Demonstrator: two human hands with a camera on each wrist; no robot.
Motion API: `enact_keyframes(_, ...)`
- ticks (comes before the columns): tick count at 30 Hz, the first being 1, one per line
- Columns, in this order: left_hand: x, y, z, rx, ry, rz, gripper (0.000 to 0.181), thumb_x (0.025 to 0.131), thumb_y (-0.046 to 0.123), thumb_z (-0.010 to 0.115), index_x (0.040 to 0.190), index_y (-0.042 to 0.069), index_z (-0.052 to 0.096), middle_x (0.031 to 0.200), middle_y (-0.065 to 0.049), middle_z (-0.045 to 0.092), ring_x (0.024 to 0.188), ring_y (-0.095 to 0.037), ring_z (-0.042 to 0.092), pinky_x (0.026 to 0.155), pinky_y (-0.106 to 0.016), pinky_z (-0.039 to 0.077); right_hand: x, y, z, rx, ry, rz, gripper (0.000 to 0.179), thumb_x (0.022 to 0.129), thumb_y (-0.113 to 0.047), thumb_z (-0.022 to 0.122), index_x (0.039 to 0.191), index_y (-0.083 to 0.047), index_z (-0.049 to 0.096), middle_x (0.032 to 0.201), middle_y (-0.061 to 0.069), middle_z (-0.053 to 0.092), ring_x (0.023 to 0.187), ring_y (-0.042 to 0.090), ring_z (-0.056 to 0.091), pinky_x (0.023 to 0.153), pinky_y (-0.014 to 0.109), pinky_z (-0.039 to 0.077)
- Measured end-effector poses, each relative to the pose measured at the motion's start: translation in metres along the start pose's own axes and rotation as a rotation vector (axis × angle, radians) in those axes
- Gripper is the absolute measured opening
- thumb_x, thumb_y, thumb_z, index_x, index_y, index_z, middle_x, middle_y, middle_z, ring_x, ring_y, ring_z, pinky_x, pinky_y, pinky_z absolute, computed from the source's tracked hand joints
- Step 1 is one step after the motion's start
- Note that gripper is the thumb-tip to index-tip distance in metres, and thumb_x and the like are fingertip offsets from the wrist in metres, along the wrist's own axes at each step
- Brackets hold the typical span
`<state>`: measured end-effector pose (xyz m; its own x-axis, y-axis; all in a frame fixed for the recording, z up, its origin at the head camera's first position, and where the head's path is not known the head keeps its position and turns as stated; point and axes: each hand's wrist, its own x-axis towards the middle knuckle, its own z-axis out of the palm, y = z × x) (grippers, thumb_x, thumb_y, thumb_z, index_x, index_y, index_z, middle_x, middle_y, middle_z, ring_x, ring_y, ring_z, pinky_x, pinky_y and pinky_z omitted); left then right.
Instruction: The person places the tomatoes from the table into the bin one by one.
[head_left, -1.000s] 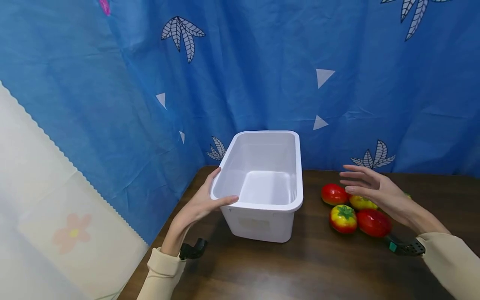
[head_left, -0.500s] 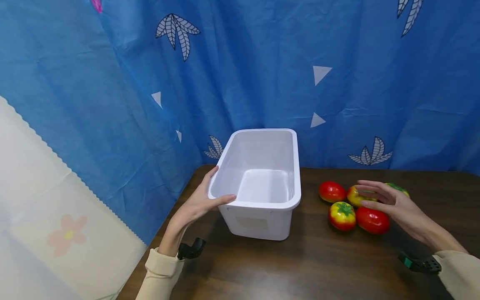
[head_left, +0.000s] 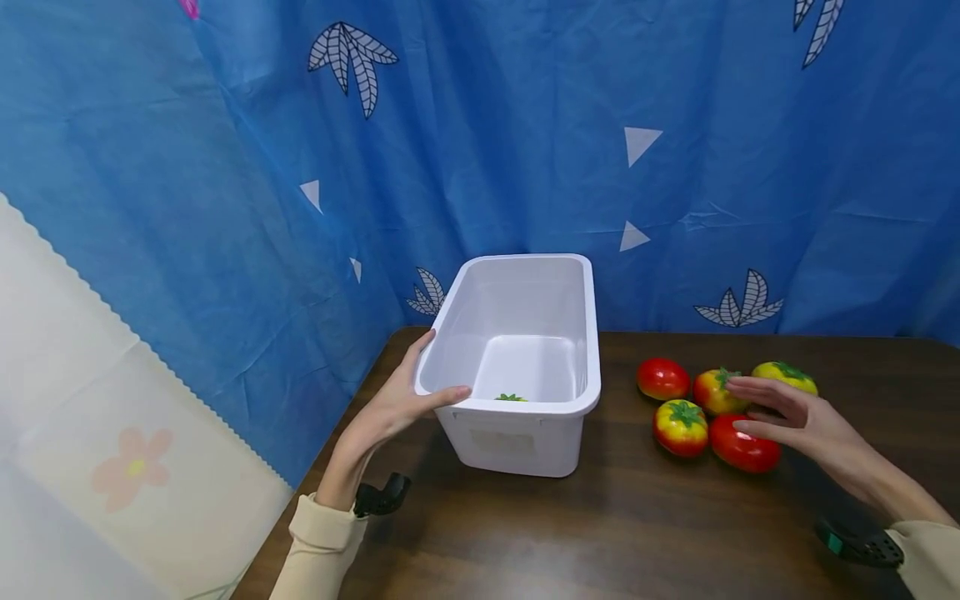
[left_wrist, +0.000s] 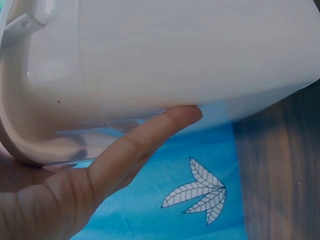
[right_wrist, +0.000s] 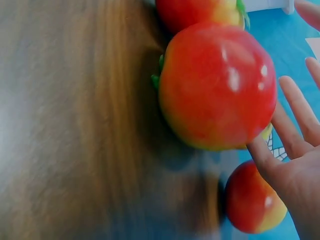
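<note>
My left hand [head_left: 393, 400] grips the near left corner of a white plastic bin [head_left: 592, 333]. Its thumb lies over the front rim, and a finger [left_wrist: 145, 140] presses along the outer wall in the left wrist view. Inside the bin, a green leafy top [head_left: 512, 397] shows just behind the front rim. My right hand [head_left: 813, 421] hovers with spread fingers beside a group of shiny tomatoes and holds nothing. Nearest to it is a red tomato [head_left: 745, 443], large in the right wrist view; a red-yellow tomato [head_left: 718, 392] is partly behind the fingertips.
More tomatoes lie close by: a red tomato [head_left: 663, 379], a yellow-red tomato [head_left: 681, 427] and a yellow tomato with green top [head_left: 783, 377]. All rest on a dark wooden table [head_left: 600, 533]. A blue patterned curtain [head_left: 510, 150] hangs behind the table, and a pale cloth [head_left: 112, 433] at the left.
The right hand has moved right and down, away from the bin, uncovering the yellow tomato. A green leafy top has come into sight inside the bin. The left hand keeps its grip.
</note>
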<state>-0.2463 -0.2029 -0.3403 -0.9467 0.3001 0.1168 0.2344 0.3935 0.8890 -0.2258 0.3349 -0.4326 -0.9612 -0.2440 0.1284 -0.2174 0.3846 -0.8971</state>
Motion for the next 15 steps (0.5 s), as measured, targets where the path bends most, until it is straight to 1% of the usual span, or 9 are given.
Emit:
enact_keyframes(5,0.001,-0.001,0.0,-0.002,-0.005,0.008,0.111,0.085,0.046,0.085,0.166,0.017,0.015,0.159,-0.018,0.037,0.131,-0.045,0.051,0.099,-0.059,0.055,-0.007,0.006,-0.001,-0.071,0.002,0.034,0.058,0.103,-0.014,0.068,0.154,-0.002,0.045,0.13,-0.038,0.05,0.113,-0.018,0.053,0.083,0.014,0.052)
enact_keyframes(11,0.0,-0.003,-0.001,-0.01,-0.006,0.007,0.112,0.085,0.047,0.085,0.166,0.018,0.015,0.159,-0.018,0.037,0.131,-0.044,0.051,0.099,-0.06,0.055,-0.014,0.012,0.004,-0.152,-0.016,0.083,0.056,0.103,-0.021,0.07,0.153,-0.006,0.049,0.128,-0.039,0.049,0.111,-0.024,0.044,0.081,0.018,0.051)
enact_keyframes(15,0.0,-0.003,-0.001,-0.003,-0.006,0.009,0.112,0.085,0.048,0.085,0.167,0.018,0.015,0.159,-0.017,0.037,0.131,-0.044,0.051,0.099,-0.059,0.055,-0.017,0.014,0.006,-0.21,-0.007,0.093,0.058,0.101,-0.024,0.072,0.152,-0.007,0.05,0.129,-0.033,0.049,0.109,-0.025,0.041,0.081,0.019,0.05)
